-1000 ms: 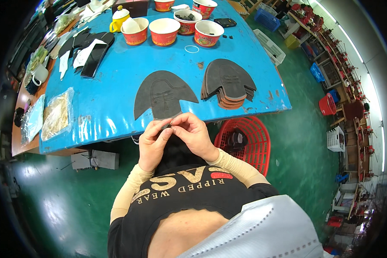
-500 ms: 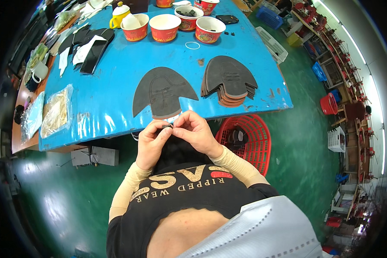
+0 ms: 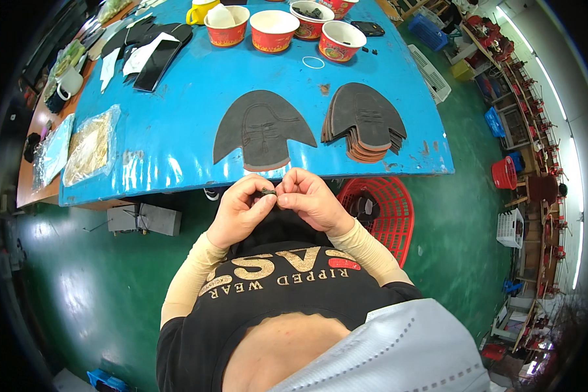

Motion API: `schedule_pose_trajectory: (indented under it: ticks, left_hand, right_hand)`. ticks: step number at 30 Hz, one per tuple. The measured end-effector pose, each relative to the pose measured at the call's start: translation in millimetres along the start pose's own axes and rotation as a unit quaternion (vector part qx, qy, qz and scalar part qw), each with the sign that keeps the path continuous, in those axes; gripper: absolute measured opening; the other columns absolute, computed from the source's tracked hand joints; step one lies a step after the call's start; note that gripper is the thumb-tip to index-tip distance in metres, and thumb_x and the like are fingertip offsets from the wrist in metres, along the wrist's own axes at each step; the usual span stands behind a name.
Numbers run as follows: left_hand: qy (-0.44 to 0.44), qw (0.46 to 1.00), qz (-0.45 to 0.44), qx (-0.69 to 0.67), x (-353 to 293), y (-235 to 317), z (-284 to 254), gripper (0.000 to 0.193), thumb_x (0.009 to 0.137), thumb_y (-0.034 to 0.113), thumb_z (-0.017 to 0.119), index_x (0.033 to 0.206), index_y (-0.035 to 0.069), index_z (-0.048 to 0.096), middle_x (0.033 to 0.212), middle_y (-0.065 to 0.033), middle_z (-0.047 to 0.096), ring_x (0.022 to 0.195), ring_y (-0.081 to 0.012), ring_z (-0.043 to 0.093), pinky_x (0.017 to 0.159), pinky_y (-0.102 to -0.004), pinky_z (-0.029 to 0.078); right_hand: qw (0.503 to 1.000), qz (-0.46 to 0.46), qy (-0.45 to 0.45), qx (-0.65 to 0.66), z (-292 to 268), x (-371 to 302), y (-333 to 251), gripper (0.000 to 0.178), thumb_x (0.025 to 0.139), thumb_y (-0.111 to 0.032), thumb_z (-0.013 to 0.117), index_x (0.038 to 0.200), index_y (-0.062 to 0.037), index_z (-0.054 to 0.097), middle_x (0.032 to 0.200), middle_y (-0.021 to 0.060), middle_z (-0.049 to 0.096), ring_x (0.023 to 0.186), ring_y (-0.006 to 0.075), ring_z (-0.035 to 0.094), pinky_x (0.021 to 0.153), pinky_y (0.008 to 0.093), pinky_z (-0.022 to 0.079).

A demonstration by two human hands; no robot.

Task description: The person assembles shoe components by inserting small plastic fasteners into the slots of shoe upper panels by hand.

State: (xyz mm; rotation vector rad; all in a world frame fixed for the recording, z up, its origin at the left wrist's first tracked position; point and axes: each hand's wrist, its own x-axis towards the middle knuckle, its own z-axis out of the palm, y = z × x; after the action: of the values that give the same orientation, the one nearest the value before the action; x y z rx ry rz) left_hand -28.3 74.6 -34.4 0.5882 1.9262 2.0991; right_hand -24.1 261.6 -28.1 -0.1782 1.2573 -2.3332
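Observation:
My left hand [image 3: 243,210] and my right hand [image 3: 312,201] meet in front of the table's near edge. Between the left thumb and forefinger is a small dark piece [image 3: 268,192], too small to name. The right fingertips pinch close against its end; whether they grip it too is hidden. Just beyond my hands lies a single dark grey shoe upper piece [image 3: 262,130], flat, with stitched lines and a light brown lower edge. To its right stands a stack of similar upper pieces [image 3: 364,121] with brown edges.
Red-and-white paper tubs [image 3: 274,32] stand at the back of the blue table [image 3: 176,117], one with dark bits. A black phone [image 3: 157,65] and a plastic bag [image 3: 93,147] lie left. Below the edge, a red basket [image 3: 398,222] stands right of my hands.
The table and its contents have shifted right in view, mostly upward too. My fingers stay together, now a little farther from the single upper piece, and the small dark piece shows more.

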Motion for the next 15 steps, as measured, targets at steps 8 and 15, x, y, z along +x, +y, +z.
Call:
schedule_pose_trajectory:
  ticks: [8,15]
  left_hand:
    - [0.015,0.997,0.026,0.067,3.1,13.3,-2.7,0.008,0.081,-0.002,0.059,0.088,0.001,0.056,0.088,-0.0022,0.052,0.078,-0.0083,0.048,0.067,-0.0205,0.038]
    - [0.122,0.962,0.108,0.219,12.2,-1.3,-24.1,0.013,0.076,0.002,0.065,0.088,0.003,0.061,0.086,-0.003,0.057,0.077,-0.0127,0.052,0.062,-0.0233,0.04]
  right_hand:
    - [0.999,-0.018,0.044,0.007,0.7,7.1,-6.5,0.019,0.08,0.002,0.064,0.087,-0.007,0.048,0.083,0.0036,0.059,0.073,0.0094,0.056,0.065,0.022,0.045]
    - [0.975,-0.105,0.128,-0.15,-13.0,19.0,-22.7,0.019,0.079,0.002,0.064,0.088,-0.0058,0.049,0.081,0.004,0.061,0.074,0.0096,0.057,0.069,0.023,0.047]
